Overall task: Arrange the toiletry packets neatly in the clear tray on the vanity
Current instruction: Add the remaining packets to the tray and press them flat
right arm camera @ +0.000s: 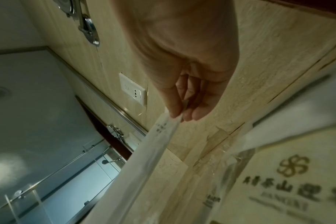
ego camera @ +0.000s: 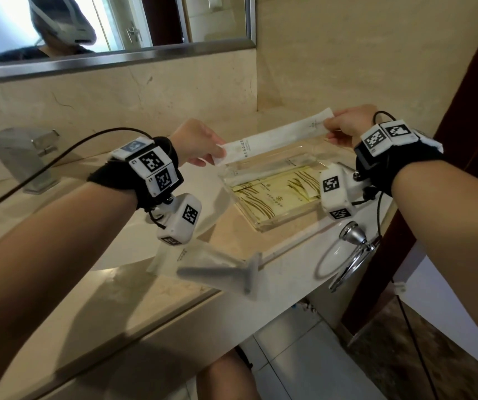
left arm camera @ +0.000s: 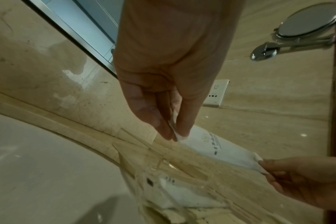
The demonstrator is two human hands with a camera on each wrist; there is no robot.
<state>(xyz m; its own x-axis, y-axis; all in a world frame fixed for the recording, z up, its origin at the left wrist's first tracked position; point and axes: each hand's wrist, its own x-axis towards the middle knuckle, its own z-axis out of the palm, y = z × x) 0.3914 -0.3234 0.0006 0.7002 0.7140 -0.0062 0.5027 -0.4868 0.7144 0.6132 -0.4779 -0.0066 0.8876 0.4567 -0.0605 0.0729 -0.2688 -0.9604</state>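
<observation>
A: Grip status?

B: Left hand (ego camera: 196,142) pinches one end of the long white packet (ego camera: 278,137) between thumb and fingertips. Right hand (ego camera: 347,124) pinches the other end the same way. Both wrist views confirm the pinch.

A: Where's the packet?

B: Stretched flat between the two hands, in the air over the far side of the tray (ego camera: 263,225). Not touching it, as far as I can tell.

A: Tray contents?

B: Yellow packets (ego camera: 278,194) lie flat in the near part. A clear-wrapped long item (ego camera: 275,166) sits along the far part, under the held packet.

A: Left to do?

B: Two items on the worktop (ego camera: 261,235), outside the tray: a razor (ego camera: 226,274) in clear wrap near the front edge, and a small packet (ego camera: 171,255) just left of it, partly under the left wrist camera.

A: Progress?

B: Roughly midway, I'd say. Held packet needs setting down parallel to the far wall, then the two loose ones.
</observation>
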